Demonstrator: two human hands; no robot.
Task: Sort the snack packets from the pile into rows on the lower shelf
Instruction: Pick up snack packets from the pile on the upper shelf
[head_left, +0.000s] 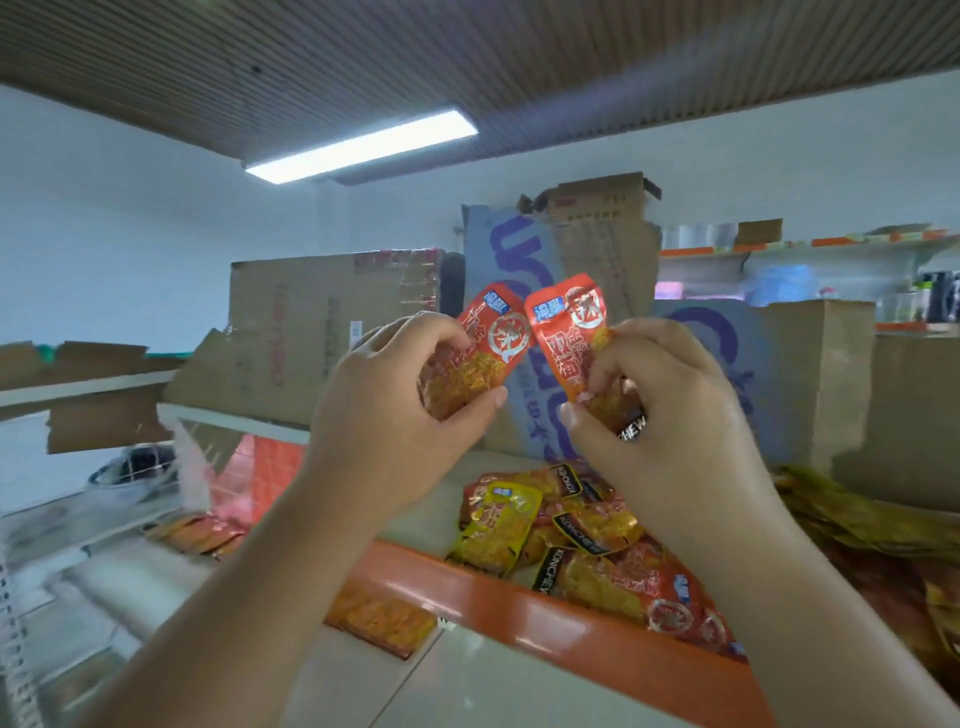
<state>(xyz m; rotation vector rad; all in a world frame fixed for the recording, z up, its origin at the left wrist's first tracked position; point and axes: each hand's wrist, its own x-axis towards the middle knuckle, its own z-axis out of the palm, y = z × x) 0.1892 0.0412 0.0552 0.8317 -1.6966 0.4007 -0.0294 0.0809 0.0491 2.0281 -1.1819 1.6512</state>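
Observation:
My left hand (395, 395) grips a red snack packet (483, 353), raised above the shelf. My right hand (670, 410) grips another red snack packet (571, 332) of the same kind right beside it; the two packets nearly touch at their tops. Below the hands a pile of red and yellow snack packets (571, 535) lies on the upper shelf behind its orange edge (519, 597). On the lower shelf (467, 686) a small stack of orange packets (379, 618) lies flat, and another row of packets (200, 535) lies further left.
Cardboard boxes (322, 327) stand behind the pile, with a blue-printed carton (519, 260) in the middle and another box (831, 374) on the right. Yellowish packets (857, 514) lie at the right. A wire rack edge (15, 649) runs along the far left.

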